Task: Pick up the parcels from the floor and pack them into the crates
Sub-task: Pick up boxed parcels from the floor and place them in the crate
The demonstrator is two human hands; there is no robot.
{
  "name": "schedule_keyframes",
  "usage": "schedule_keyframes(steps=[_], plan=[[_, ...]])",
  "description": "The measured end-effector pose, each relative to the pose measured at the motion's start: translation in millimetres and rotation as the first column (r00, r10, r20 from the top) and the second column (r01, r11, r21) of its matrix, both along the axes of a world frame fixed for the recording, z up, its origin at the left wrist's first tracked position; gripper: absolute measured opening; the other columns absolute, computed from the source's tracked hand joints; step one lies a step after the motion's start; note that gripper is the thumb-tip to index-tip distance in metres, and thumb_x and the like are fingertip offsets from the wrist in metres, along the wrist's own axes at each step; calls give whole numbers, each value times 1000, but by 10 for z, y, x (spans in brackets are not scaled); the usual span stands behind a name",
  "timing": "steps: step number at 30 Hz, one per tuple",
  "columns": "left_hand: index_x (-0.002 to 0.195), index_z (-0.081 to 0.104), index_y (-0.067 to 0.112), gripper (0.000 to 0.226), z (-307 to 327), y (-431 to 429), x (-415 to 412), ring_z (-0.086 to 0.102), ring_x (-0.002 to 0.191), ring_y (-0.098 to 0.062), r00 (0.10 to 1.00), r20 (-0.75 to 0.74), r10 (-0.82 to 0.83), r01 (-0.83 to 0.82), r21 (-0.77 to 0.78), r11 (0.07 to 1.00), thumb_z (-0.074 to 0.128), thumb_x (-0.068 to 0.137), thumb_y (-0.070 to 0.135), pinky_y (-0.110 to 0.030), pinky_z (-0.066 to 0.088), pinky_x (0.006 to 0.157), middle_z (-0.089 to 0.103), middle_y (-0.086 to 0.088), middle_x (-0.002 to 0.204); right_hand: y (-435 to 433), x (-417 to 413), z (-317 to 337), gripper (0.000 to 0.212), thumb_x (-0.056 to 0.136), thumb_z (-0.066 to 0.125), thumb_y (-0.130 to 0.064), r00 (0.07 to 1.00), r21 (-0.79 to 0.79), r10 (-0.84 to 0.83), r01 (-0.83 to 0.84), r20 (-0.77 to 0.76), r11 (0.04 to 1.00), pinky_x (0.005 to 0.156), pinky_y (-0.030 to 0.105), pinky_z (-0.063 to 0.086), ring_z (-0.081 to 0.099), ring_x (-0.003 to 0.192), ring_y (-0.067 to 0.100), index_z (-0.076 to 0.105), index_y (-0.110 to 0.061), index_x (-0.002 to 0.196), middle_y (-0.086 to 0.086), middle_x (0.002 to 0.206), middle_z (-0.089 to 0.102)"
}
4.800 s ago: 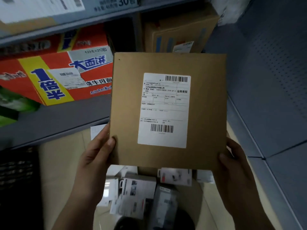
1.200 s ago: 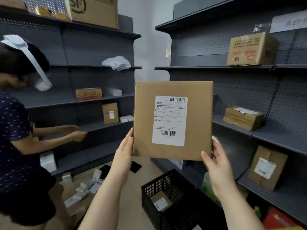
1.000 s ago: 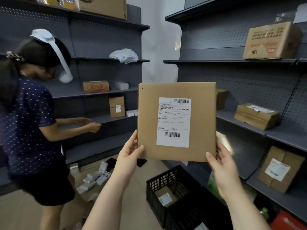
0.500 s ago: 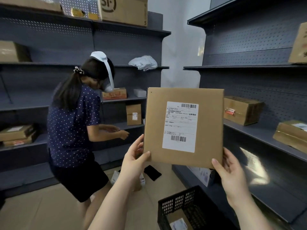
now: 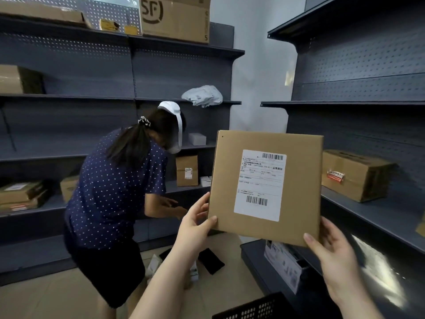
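Observation:
A flat brown cardboard parcel (image 5: 225,185) with a white shipping label is held upright in front of me at chest height. My left hand (image 5: 195,223) grips its lower left corner, thumb on the front face. Its lower right corner is held by my right hand (image 5: 331,249), thumb on the front. The rim of a black plastic crate (image 5: 250,307) shows at the bottom edge, below the parcel. Small white and black parcels (image 5: 210,261) lie on the floor beyond my left arm.
A person in a dotted navy shirt (image 5: 115,192) bends at the left shelving, reaching to a lower shelf. Grey metal shelves line the left and right walls, with cardboard boxes (image 5: 354,174) on them. A narrow aisle of beige floor (image 5: 57,295) runs between.
My view has swung left: the other person now stands near centre and the crate has slid almost out of view. The parcel stays held upright in both hands.

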State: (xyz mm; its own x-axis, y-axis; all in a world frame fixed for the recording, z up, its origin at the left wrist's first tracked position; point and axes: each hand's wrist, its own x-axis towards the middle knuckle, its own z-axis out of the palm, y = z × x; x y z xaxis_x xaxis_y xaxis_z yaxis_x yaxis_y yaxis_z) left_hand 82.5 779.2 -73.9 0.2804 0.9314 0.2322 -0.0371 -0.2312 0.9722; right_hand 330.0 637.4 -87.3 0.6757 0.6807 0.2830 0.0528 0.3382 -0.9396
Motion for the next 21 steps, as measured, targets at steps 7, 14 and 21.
schedule_keyframes(steps=[7, 14, 21], plan=[[140, 51, 43, 62, -314, 320, 548, 58, 122, -6, 1000, -10, -17, 17, -52, 998, 58, 96, -1, -27, 50, 101, 62, 11, 131, 282, 460, -361, 64, 70, 80, -12, 997, -6, -1, 1, -73, 1000, 75, 7, 53, 61, 113, 7, 55, -23, 128, -2, 124, 65], [138, 52, 44, 63, -445, 819, 892, 56, 122, -2, 993, -14, -115, 113, -85, 990, 55, 96, -4, -16, 49, 96, 62, 12, 131, 509, 553, -501, 55, 89, 66, 1, 992, -15, -98, 97, -84, 995, 84, 10, 52, 62, 112, 6, 49, -17, 139, 6, 131, 63], [143, 49, 37, 61, -508, 1714, 1140, 56, 111, 10, 962, -13, -272, 270, -94, 958, 54, 98, -4, -3, 47, 72, 60, 18, 127, 1102, 570, -578, 57, 93, 47, 16, 952, -109, -300, 293, -57, 950, 88, 13, 53, 63, 107, 1, 52, -19, 137, -10, 120, 67]])
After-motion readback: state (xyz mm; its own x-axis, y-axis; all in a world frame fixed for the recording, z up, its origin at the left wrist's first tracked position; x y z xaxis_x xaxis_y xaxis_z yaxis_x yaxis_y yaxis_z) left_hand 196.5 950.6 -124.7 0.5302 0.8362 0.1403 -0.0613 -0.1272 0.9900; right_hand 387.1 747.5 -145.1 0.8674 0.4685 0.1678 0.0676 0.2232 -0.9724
